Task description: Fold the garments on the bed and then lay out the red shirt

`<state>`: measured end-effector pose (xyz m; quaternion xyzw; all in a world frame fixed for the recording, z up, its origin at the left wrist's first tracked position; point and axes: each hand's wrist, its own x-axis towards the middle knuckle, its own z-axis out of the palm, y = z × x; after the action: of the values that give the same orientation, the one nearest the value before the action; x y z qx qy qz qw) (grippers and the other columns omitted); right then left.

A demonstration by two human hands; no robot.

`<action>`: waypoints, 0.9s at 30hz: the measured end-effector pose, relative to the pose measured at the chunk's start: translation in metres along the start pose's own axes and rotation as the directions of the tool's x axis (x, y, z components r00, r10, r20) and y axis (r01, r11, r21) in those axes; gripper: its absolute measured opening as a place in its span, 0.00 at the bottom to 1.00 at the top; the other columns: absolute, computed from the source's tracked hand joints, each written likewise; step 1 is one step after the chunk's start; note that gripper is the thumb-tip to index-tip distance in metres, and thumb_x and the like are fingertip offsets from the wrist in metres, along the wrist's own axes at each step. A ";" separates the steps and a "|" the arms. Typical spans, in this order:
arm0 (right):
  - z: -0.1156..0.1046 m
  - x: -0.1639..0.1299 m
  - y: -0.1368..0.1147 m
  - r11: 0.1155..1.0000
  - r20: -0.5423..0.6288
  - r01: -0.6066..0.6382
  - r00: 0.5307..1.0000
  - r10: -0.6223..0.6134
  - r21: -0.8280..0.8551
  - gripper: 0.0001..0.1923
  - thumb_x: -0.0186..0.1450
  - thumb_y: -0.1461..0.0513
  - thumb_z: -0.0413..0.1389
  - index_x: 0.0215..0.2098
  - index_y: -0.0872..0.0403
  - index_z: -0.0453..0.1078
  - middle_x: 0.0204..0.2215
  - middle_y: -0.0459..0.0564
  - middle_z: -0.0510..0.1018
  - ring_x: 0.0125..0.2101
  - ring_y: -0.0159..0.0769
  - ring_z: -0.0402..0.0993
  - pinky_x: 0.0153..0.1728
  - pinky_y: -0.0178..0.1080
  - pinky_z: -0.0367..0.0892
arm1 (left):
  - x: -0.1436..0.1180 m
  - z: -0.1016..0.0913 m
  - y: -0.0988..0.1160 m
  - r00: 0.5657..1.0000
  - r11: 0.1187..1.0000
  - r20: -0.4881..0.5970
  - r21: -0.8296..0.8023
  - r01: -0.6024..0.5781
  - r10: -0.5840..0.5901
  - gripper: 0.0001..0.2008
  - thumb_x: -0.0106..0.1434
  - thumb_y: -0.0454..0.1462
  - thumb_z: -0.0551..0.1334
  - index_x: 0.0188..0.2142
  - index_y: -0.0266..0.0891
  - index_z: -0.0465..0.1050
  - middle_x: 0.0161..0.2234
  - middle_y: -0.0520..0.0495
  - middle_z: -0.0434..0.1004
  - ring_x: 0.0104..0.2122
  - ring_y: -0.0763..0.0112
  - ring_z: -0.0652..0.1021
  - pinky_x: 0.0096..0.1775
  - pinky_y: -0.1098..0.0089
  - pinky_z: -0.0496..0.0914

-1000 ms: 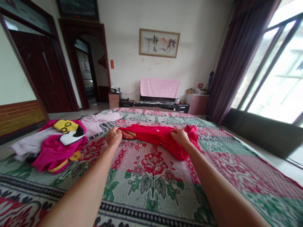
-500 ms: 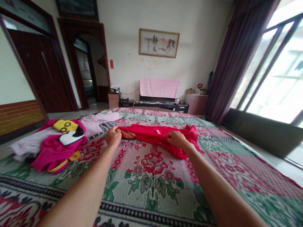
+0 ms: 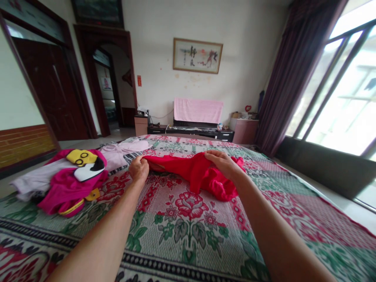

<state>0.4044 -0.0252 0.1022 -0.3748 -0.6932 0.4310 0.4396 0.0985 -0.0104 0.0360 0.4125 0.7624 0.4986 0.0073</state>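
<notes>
A heap of pink and lilac clothes (image 3: 63, 182) is lying on the floral woven bedspread (image 3: 188, 231), below the framed calligraphy picture (image 3: 197, 55).

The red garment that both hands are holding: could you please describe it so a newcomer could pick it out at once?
On the floral bedspread, look to the middle of the bed, just beyond the big red rose pattern. There the red garment lies bunched between the left hand and right hand. It is plain bright red, unlike the magenta garment with its yellow cartoon patch at the left edge.

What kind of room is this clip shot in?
Most likely a home bedroom: a bed under a floral cover with a red garment on it, a framed picture and a curtained window.
</notes>
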 end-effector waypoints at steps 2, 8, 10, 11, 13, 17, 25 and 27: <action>0.002 -0.001 0.000 0.998 0.026 -0.039 0.999 0.038 0.052 0.11 0.60 0.54 0.55 0.30 0.54 0.70 0.23 0.44 0.74 0.23 0.27 0.68 0.27 0.31 0.66 | 0.001 0.001 -0.001 1.000 1.000 0.016 -0.012 -0.010 0.010 0.21 0.59 0.33 0.51 0.47 0.35 0.77 0.46 0.40 0.79 0.48 0.57 0.75 0.51 0.64 0.67; 0.009 -0.006 0.007 0.975 0.145 -0.190 0.968 0.206 -0.119 0.10 0.62 0.56 0.55 0.29 0.53 0.72 0.23 0.44 0.74 0.23 0.26 0.68 0.28 0.30 0.67 | 0.000 0.002 -0.002 0.994 0.994 -0.008 -0.008 -0.110 0.110 0.22 0.54 0.29 0.52 0.45 0.37 0.78 0.46 0.42 0.79 0.47 0.59 0.76 0.51 0.65 0.67; 0.010 -0.006 0.009 0.977 0.175 -0.183 0.964 0.200 -0.112 0.10 0.62 0.56 0.55 0.29 0.53 0.72 0.23 0.43 0.74 0.22 0.25 0.67 0.29 0.30 0.67 | -0.001 0.001 0.002 0.988 0.988 -0.004 -0.015 -0.153 0.153 0.21 0.54 0.29 0.53 0.43 0.38 0.78 0.45 0.44 0.80 0.46 0.60 0.77 0.50 0.66 0.67; 0.009 -0.006 0.010 0.978 0.172 -0.177 0.966 0.194 -0.111 0.10 0.62 0.56 0.55 0.29 0.53 0.72 0.22 0.42 0.73 0.22 0.25 0.67 0.28 0.30 0.67 | -0.003 0.001 0.005 0.984 0.984 0.017 -0.032 -0.176 0.177 0.20 0.54 0.30 0.53 0.42 0.38 0.78 0.44 0.45 0.80 0.45 0.61 0.77 0.49 0.67 0.68; 0.008 -0.004 0.012 0.975 0.141 -0.170 0.972 0.190 -0.142 0.08 0.62 0.58 0.55 0.29 0.53 0.72 0.22 0.42 0.73 0.22 0.25 0.66 0.28 0.30 0.67 | -0.006 0.001 0.012 0.969 0.971 0.083 -0.078 -0.227 0.233 0.17 0.56 0.32 0.54 0.40 0.40 0.79 0.41 0.47 0.81 0.42 0.63 0.78 0.47 0.69 0.69; 0.006 -0.001 0.017 0.967 0.112 -0.155 0.977 0.180 -0.200 0.07 0.61 0.59 0.56 0.30 0.53 0.73 0.21 0.42 0.73 0.23 0.26 0.67 0.26 0.29 0.67 | -0.018 0.000 0.029 0.898 0.915 0.204 -0.194 -0.353 0.389 0.12 0.57 0.38 0.58 0.36 0.41 0.79 0.37 0.49 0.82 0.40 0.65 0.79 0.47 0.69 0.69; 0.016 -0.003 0.013 0.995 0.247 -0.101 0.963 0.104 -0.025 0.09 0.61 0.59 0.57 0.39 0.51 0.74 0.30 0.45 0.78 0.30 0.27 0.74 0.35 0.32 0.70 | -0.055 0.002 0.061 0.444 0.745 0.606 -0.605 -0.282 0.660 0.20 0.51 0.43 0.67 0.43 0.39 0.78 0.41 0.46 0.81 0.43 0.62 0.78 0.45 0.68 0.70; 0.014 -0.001 0.012 0.995 0.234 -0.096 0.967 0.102 -0.036 0.09 0.61 0.58 0.57 0.39 0.51 0.74 0.33 0.46 0.79 0.33 0.28 0.75 0.36 0.33 0.70 | -0.057 0.004 0.061 0.404 0.754 0.647 -0.622 -0.211 0.646 0.14 0.52 0.42 0.66 0.37 0.37 0.80 0.35 0.46 0.81 0.38 0.63 0.78 0.41 0.67 0.71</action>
<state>0.3933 -0.0260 0.0868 -0.3608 -0.7260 0.4852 0.3276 0.1761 -0.0343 0.0583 0.7712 0.3876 0.3813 0.3311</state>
